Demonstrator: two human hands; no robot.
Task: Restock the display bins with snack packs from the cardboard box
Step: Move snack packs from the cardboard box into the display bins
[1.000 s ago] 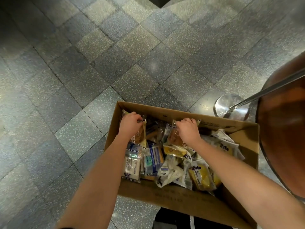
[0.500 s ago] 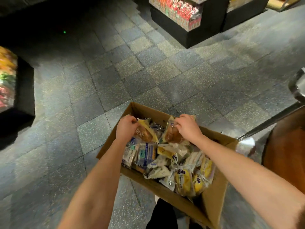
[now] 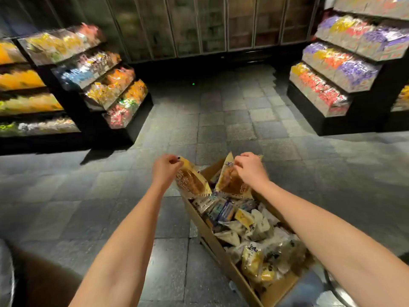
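An open cardboard box (image 3: 207, 234) stands on the tiled floor, filled with several wrapped snack packs. My left hand (image 3: 164, 170) pinches the top edge of a yellow pack with a brown bun (image 3: 192, 181), lifted above the box's far end. Beside it my right hand (image 3: 250, 168) grips a second, similar yellow bun pack (image 3: 230, 181) by its top, also raised above the box. Tiered display bins on the left (image 3: 110, 89) and tiered display bins on the right (image 3: 329, 83) hold colourful packs.
Grey tiled floor (image 3: 221, 120) stretches between the two black display stands toward a dark glass-fronted cabinet (image 3: 199, 27) at the back. A dark rounded object (image 3: 44, 282) sits at the lower left. A metal base (image 3: 338, 289) shows at the lower right edge.
Both hands have lifted a bun pack each up out of the box. My view has swung upward from the floor, bringing the display stands into sight.
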